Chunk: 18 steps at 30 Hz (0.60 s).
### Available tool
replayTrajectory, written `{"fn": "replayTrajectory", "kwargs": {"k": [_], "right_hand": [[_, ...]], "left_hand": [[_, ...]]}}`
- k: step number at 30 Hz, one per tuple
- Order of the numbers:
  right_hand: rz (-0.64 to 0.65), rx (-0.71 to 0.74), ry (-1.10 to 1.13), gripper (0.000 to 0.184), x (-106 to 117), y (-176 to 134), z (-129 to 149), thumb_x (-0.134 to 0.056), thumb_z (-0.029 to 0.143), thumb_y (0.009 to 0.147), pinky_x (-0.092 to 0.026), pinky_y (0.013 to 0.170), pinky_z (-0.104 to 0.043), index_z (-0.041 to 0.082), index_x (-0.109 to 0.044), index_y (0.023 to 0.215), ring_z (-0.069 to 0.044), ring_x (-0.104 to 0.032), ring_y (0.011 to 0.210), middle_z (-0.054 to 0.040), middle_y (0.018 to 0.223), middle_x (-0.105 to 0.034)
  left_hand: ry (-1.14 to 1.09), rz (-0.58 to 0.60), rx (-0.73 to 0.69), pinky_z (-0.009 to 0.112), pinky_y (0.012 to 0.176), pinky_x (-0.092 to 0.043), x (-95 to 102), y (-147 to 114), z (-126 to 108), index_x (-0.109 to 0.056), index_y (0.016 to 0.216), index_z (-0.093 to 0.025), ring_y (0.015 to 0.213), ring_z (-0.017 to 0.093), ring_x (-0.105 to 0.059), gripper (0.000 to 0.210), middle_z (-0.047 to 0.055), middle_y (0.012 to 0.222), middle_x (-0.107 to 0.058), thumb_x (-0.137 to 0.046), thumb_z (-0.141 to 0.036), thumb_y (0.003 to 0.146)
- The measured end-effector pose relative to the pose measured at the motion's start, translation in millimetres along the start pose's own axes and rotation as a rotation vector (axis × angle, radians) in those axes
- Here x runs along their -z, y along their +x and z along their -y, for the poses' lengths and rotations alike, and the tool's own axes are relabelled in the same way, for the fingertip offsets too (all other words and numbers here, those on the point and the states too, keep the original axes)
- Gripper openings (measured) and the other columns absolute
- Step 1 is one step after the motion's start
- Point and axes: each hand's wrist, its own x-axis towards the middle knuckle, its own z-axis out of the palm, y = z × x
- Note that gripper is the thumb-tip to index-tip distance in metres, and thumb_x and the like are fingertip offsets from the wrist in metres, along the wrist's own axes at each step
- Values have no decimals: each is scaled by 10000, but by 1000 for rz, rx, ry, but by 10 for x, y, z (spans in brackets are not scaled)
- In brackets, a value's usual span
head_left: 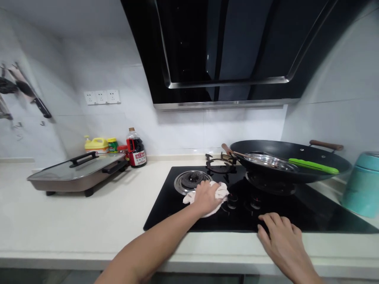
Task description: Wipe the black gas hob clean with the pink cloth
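Observation:
My left hand (207, 197) presses a crumpled white cloth (221, 192) onto the black glass gas stove (171, 211), its fingers closed over the fabric. The cloth lies between the left burner (193, 180) and a control knob (232, 200). At the stove's front edge my right hand (280, 234) rests with fingers spread, holding nothing. A second knob (255, 201) is just beyond its fingertips. A pan support (220, 165) stands on the stove behind the left burner.
A large wok (296, 173) sits on the right burner, with a green-handled utensil (314, 165) and a metal lid-like piece (266, 159) inside. A teal container (363, 185) stands at right. On the left are an electric pan (79, 173) and a dark sauce bottle (136, 149). The range hood (225, 47) overhangs.

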Motion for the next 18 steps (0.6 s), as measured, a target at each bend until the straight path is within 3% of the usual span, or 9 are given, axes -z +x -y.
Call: {"fn": "replayTrajectory", "kwargs": {"k": [11, 15, 18], "right_hand": [[-45, -13, 59, 318, 12, -4, 29, -425, 358, 995, -422, 926, -489, 246, -688, 1132, -276, -587, 1043, -80, 1159, -671], [-39, -24, 92, 298, 22, 5, 16, -441, 371, 991, -419, 921, -479, 259, -689, 1114, -270, -587, 1037, -74, 1147, -674], [-32, -35, 108, 286, 41, 20, 20, -452, 364, 985, -418, 923, -474, 269, -693, 1105, -269, -589, 1036, -72, 1151, -676]], "left_hand": [[-16, 199, -16, 532, 1123, -383, -290, 1043, -409, -546, 1481, -346, 1353, 374, -457, 648, 122, 1454, -542, -529, -678, 925], [-67, 300, -109, 491, 1132, -398, -313, 1187, -570, -536, 1479, -401, 1371, 335, -455, 656, 71, 1477, -533, -551, -695, 893], [-108, 369, -187, 425, 1114, -430, -287, 1174, -563, -565, 1447, -442, 1344, 298, -494, 677, 33, 1409, -575, -632, -709, 828]]}}
